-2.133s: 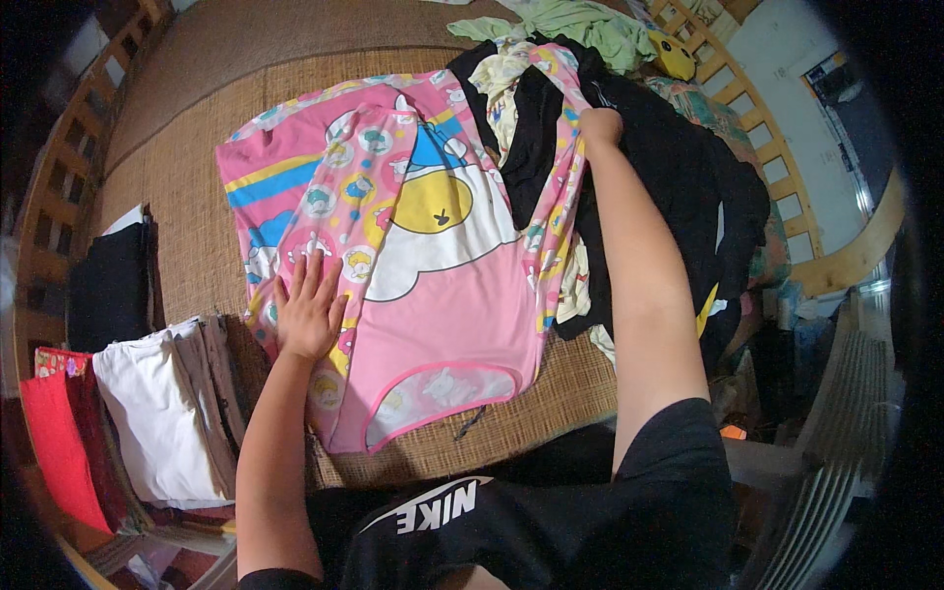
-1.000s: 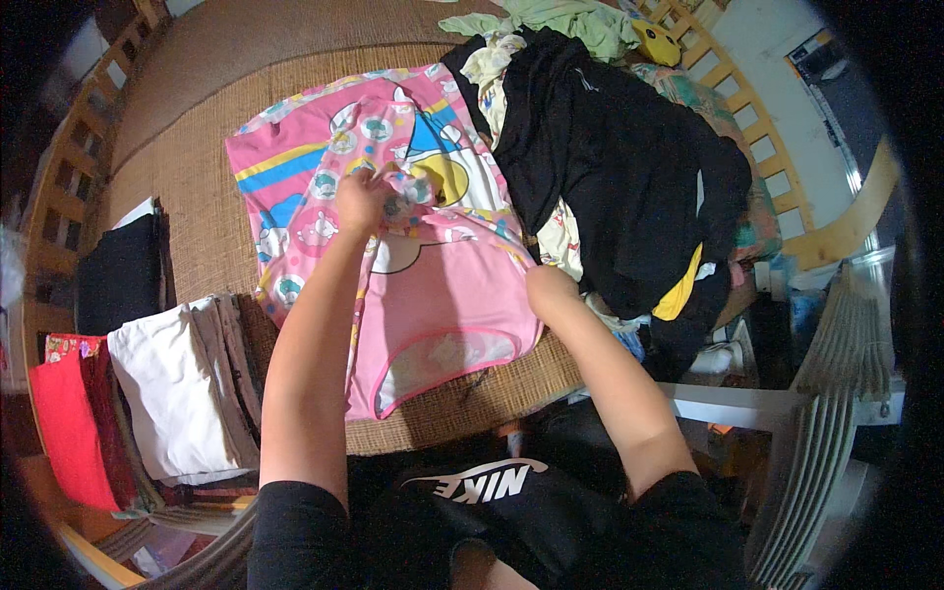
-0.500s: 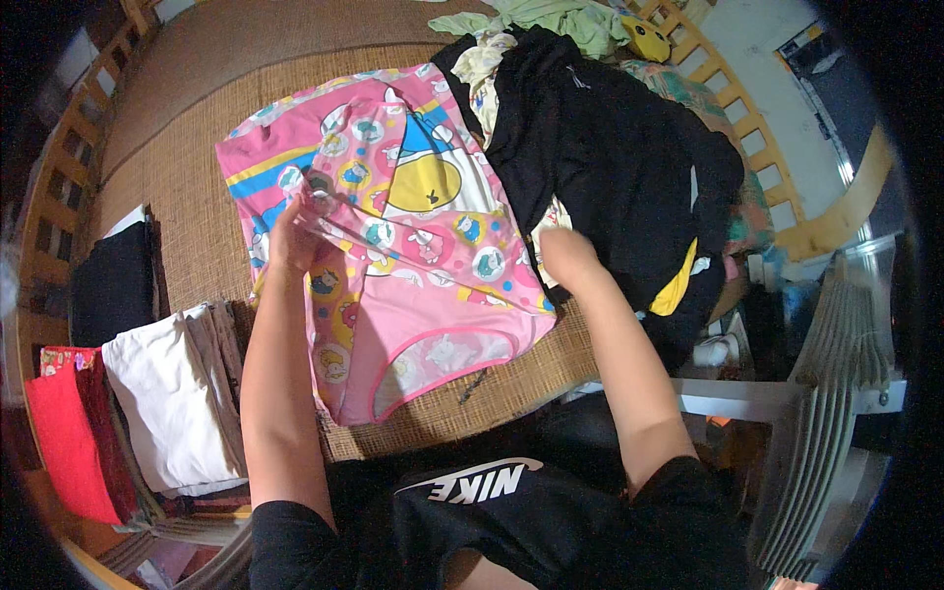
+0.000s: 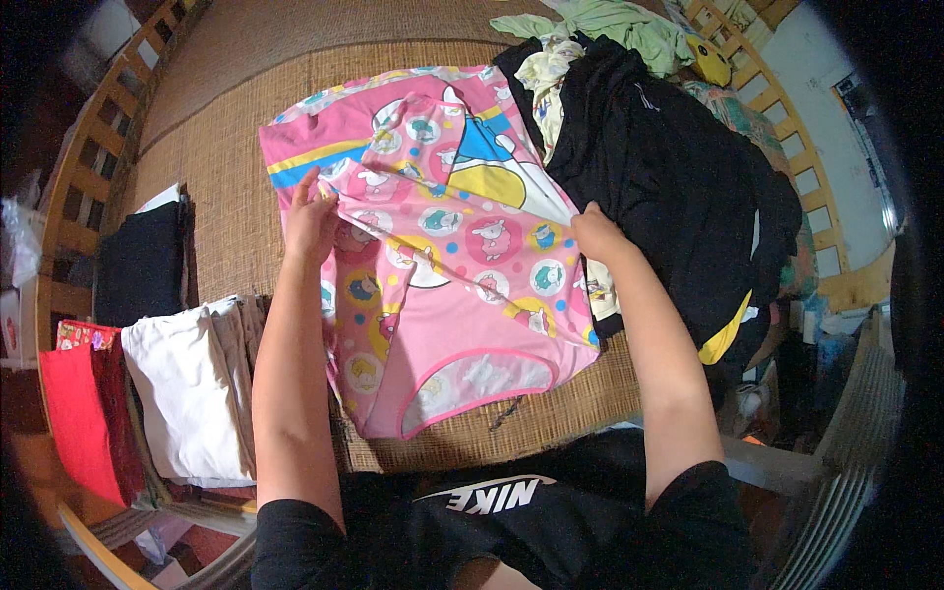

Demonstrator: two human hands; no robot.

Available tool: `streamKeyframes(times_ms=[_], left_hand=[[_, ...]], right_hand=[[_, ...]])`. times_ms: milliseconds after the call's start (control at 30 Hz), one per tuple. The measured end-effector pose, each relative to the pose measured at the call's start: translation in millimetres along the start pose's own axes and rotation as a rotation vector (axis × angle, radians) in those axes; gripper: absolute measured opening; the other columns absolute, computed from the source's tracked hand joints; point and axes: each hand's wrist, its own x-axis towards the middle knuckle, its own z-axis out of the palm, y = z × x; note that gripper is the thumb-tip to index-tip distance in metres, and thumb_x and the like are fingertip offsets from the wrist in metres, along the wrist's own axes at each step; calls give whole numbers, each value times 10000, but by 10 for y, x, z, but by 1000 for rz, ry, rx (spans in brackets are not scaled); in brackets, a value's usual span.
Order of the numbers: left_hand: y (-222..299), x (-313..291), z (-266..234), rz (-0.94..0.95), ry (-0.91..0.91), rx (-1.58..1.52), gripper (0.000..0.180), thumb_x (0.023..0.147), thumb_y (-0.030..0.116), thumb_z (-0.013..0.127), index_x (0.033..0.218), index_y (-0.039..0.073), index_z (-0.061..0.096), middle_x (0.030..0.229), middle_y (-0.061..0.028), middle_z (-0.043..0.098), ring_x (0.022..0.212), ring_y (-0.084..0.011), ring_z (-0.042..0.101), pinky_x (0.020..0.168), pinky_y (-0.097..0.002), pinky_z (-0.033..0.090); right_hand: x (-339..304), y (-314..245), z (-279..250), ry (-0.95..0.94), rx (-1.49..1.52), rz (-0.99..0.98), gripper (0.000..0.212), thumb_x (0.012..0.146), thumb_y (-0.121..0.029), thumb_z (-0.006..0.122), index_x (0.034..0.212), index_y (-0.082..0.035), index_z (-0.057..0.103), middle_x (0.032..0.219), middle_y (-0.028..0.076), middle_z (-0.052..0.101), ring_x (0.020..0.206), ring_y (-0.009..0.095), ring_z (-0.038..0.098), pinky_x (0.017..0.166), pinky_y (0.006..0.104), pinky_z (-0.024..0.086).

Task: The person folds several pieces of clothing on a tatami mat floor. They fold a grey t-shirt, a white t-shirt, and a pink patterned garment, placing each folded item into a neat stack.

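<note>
A pink cartoon-print top (image 4: pixel 462 315) lies spread on the woven mat, its pink-trimmed neckline nearest me. The patterned sleeves are laid across the body of the top. My left hand (image 4: pixel 313 218) is closed on the sleeve cloth at the left side, thumb and fingers pinching it. Over at the right edge, my right hand (image 4: pixel 600 236) grips the sleeve fabric, and creases run between both hands. Right beside that hand lies a heap of black clothing (image 4: pixel 659 197), with a cream printed cloth (image 4: pixel 547 84) tucked along its left side.
Folded stacks stand at the left: black cloth (image 4: pixel 143 261), white cloth (image 4: pixel 187 393) and red cloth (image 4: pixel 88 423). A light green cloth (image 4: pixel 619 29) and a yellow plush item (image 4: pixel 708 61) lie far right. Wooden rails (image 4: pixel 787 128) border the woven mat (image 4: pixel 236 128).
My right hand has come up to the top's right edge and taken hold of the sleeve cloth there. The sleeve now stretches wider across the top. The whole view has shifted slightly.
</note>
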Motion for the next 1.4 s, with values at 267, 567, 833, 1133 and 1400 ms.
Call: streamKeyframes(times_ms=[267,567,833,1133,1400], left_hand=[[97,178,81,-194,-49,-27,381,823,88,456,1200,59,414,836,-84,580,556,-150,531,500,-268,464],[329,458,200,90,-70,176,312,782,-34,499,1090,17,502,735,-39,551,605,-119,543,533,-252,466],[232,545,75,-91,131,157,306,777,39,558,1070,13,473,742,-54,542,562,-144,537,499,-261,461],[368,907,112,103,82,673,123,741,141,638,750,45,560,674,-3,543,557,-106,498,506,-243,412],[584,1021,63,309,-92,1259,254,725,225,663,825,9,578,720,-71,600,645,-168,565,593,-287,440]], right_hand=[[-93,-343,-222,-123,-108,150,266,774,-75,483,1007,4,585,1211,221,384,1029,358,501,835,424,439],[-125,-390,-210,-27,-91,150,217,762,-58,497,926,27,609,1171,212,420,964,345,539,801,396,460],[-150,-464,-175,48,-148,177,226,773,-92,498,954,4,593,1105,180,443,934,318,534,786,381,463],[-573,-1604,-41,326,252,-465,140,787,-154,514,829,-21,504,836,147,515,781,305,542,669,400,459],[-536,-1627,188,360,211,-501,164,799,-205,517,843,-47,514,812,120,535,746,292,572,616,401,473]])
